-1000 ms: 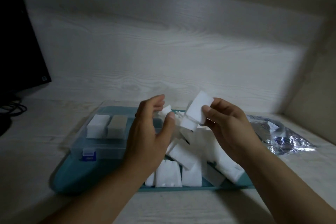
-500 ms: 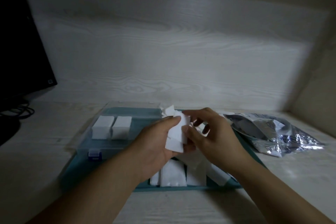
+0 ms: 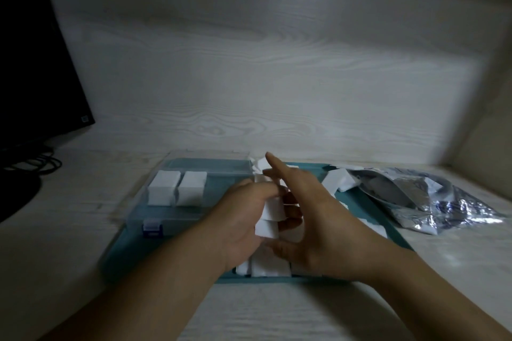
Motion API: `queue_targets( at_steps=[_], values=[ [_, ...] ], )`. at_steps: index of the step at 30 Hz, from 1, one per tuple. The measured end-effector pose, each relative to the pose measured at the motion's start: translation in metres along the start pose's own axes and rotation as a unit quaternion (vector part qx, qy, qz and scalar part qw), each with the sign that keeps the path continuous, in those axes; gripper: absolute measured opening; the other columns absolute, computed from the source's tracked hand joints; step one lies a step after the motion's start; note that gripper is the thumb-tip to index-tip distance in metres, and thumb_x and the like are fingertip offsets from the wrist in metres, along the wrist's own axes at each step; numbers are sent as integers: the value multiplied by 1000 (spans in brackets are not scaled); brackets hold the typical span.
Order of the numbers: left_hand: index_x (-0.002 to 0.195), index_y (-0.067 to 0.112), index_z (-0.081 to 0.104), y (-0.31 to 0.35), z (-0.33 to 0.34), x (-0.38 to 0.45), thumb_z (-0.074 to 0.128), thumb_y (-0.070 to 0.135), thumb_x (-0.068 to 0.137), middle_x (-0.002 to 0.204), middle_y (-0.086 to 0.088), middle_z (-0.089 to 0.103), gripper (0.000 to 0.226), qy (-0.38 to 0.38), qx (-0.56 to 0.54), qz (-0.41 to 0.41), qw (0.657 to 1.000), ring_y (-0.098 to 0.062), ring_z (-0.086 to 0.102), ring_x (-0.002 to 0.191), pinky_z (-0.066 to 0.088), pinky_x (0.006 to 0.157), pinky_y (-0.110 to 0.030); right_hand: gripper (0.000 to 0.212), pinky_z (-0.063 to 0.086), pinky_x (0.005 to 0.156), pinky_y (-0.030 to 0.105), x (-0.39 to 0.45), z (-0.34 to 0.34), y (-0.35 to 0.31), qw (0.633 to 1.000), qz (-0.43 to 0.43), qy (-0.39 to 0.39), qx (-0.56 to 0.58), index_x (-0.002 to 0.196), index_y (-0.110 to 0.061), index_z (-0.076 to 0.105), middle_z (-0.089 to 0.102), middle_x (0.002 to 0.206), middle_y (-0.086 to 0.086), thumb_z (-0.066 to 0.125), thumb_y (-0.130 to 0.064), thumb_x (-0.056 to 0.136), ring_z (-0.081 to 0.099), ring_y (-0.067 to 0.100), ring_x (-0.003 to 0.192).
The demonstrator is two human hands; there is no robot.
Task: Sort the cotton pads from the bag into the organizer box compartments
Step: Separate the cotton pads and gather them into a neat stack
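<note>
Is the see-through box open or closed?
Open. The organizer box has its clear lid tipped back behind it, and two stacks of cotton pads sit uncovered in its compartments.

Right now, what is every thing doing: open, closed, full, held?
Organizer box: lid open, two compartments filled with pads.
Cotton pads in hand: held in a small stack.
Left hand: grips the stack.
Right hand: fingers straight beside the stack.
Foil bag: lying flat, crumpled.
Loose pads: piled on the tray.
</note>
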State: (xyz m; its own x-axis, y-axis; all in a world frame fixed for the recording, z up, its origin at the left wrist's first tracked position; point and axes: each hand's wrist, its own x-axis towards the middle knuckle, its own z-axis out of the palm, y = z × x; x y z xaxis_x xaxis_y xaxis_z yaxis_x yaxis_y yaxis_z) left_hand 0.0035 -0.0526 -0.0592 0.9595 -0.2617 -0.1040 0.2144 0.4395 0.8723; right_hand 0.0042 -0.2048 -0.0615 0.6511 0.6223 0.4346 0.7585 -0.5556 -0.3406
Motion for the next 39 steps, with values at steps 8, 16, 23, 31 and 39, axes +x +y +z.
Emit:
queue_targets(
  at_steps=[8, 16, 23, 31, 39],
  values=[
    [121, 2, 64, -3, 1, 2, 53, 1, 93, 88, -19, 66, 30, 14, 0, 26, 1000, -29, 59, 75, 48, 59, -32, 109, 37, 103, 19, -1, 3, 1, 999, 5, 25, 22, 153, -41, 4, 44, 137, -18, 80, -32, 76, 43, 3, 124],
    [116, 5, 69, -4, 1, 1, 57, 6, 92, 96, -18, 68, 27, -7, 36, 30, 999, -31, 60, 87, 50, 69, -36, 104, 44, 95, 16, 0, 3, -1, 998, 4, 18, 56, 153, -40, 11, 50, 131, -18, 80, -27, 77, 50, 3, 116],
    [111, 2, 69, -4, 0, 0, 59, 8, 94, 91, -22, 63, 21, -6, 37, -9, 999, -28, 62, 76, 53, 57, -32, 101, 41, 96, 12, -2, -2, 1, 999, 1, 34, 31, 153, -40, 13, 49, 132, -16, 79, -38, 77, 48, 4, 120],
    [121, -1, 65, -2, 1, -1, 58, 10, 94, 103, -25, 61, 30, -14, 35, -12, 999, -34, 58, 94, 43, 74, -39, 101, 42, 100, 22, -1, -1, 4, 999, -6, 43, 5, 152, -43, 15, 48, 132, -19, 81, -30, 76, 46, 2, 121],
    [111, 10, 65, 4, 1, -2, 53, 9, 96, 76, -13, 66, 19, 46, 13, 18, 999, -23, 57, 59, 48, 54, -31, 81, 41, 100, 16, 1, -20, 8, 988, 50, 103, 109, 148, -37, 31, 54, 130, -18, 76, -36, 81, 50, -2, 122]
  ],
)
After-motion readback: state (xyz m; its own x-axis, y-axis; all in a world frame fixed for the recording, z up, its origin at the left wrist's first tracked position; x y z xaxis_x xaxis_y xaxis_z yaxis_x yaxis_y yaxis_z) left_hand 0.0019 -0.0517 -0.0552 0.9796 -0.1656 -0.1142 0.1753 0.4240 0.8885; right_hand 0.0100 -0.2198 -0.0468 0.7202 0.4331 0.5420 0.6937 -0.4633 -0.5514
